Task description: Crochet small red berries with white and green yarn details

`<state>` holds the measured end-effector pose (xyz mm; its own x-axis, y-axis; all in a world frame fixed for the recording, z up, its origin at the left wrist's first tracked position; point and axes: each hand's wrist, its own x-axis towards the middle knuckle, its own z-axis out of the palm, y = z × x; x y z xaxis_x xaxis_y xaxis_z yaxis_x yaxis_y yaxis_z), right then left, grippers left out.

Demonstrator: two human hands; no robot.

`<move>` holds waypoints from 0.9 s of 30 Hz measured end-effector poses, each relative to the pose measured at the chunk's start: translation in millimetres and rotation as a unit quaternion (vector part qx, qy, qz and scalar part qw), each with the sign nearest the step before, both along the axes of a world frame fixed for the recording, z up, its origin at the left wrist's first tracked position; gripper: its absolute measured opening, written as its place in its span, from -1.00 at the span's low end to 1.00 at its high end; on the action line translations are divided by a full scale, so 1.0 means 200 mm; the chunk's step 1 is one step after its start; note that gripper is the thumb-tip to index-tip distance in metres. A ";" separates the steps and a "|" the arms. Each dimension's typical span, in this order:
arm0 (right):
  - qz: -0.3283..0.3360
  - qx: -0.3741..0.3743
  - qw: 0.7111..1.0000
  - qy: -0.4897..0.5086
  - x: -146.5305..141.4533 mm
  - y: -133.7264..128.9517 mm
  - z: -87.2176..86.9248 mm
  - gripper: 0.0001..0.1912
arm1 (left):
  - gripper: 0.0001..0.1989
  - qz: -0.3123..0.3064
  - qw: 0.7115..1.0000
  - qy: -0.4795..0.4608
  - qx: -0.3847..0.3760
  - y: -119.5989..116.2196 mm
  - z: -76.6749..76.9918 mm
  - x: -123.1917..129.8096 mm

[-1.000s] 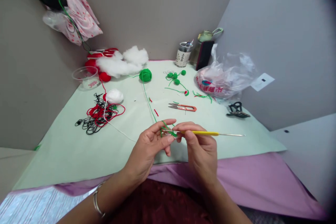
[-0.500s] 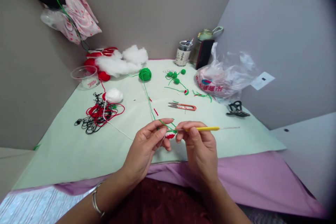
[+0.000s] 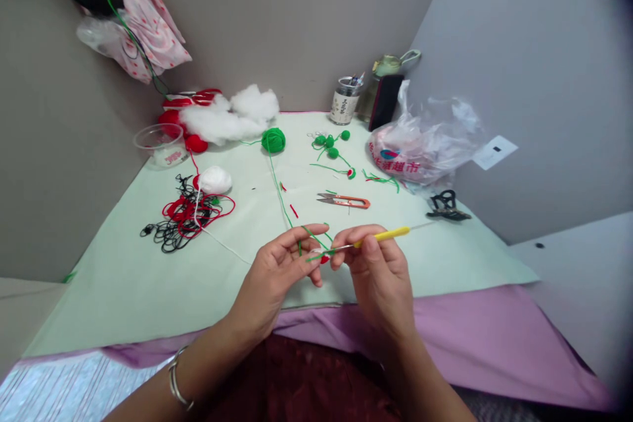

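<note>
Between my hands is a small crocheted piece in red, white and green, mostly covered by fingers. My left hand pinches it, with green yarn running over the raised index finger. My right hand grips a crochet hook by its yellow handle, and the metal tip reaches the piece. From the left hand a green strand leads back to a green yarn ball. A white strand runs off to a white yarn ball on the left. Orange thread snips lie just beyond my hands.
Tangled black and red yarn, white stuffing and a clear tub sit at left. Small green crocheted balls lie farther back. A pen jar, phone, plastic bag and black claw clip stand right.
The crochet hook has tilted, its tip lower and its back end higher. A green yarn end now lies across my left thumb, and less of the crocheted piece shows.
</note>
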<state>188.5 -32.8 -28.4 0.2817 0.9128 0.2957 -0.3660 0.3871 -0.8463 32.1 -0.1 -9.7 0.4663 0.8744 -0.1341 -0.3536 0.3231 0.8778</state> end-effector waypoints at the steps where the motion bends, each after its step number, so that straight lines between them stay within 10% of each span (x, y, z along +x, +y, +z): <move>1: 0.000 0.001 1.000 -0.012 0.01 0.00 0.00 -0.79 | -0.71 0.002 1.000 0.001 0.001 0.00 0.00 0.00; 16: -0.059 0.049 0.988 -0.135 0.01 -0.05 0.01 -0.79 | -0.50 -0.004 0.999 0.028 0.028 0.00 0.02 -0.01; 27: -0.069 0.016 0.995 -0.071 -0.02 -0.02 0.00 -0.77 | -0.76 0.013 0.997 0.055 0.060 -0.01 -0.03 -0.01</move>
<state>184.7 -36.2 -28.6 0.3570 0.8574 0.3706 -0.1845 0.4537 -0.8719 30.8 -2.4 -15.9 0.4313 0.8990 -0.0761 -0.2601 0.2046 0.9436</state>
